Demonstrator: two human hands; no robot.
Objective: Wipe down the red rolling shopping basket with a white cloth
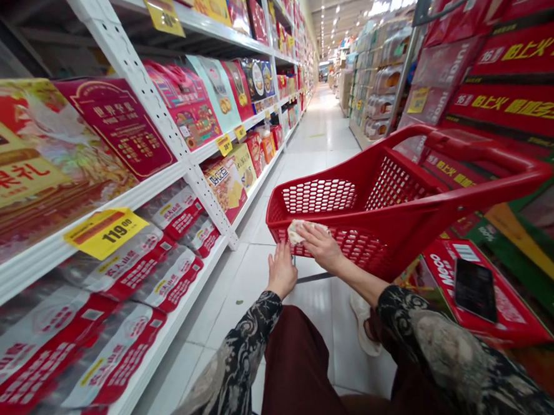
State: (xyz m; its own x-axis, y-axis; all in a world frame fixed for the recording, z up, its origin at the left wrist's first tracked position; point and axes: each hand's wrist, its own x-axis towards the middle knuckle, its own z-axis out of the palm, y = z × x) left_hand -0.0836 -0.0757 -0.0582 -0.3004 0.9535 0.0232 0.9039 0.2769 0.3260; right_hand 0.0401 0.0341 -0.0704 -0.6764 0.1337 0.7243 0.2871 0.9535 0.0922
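Note:
A red plastic shopping cart [400,225] with a honeycomb-holed basket stands before me, its handle toward the right. My right hand [324,248] presses a crumpled whitish cloth [301,230] against the basket's near side, close to its left end. Just left of it, my left hand [283,271] is at the basket's lower left corner, fingers up against the plastic and seeming to grip it. The fingertips are partly hidden there.
White shelves [195,175] with boxed goods and bottle packs run along the left; a yellow price tag [107,232] juts out. At right, stacked red cartons [514,102] stand behind the cart, and a phone [474,289] lies on a red box [523,324]. A tiled aisle [316,123] stretches ahead.

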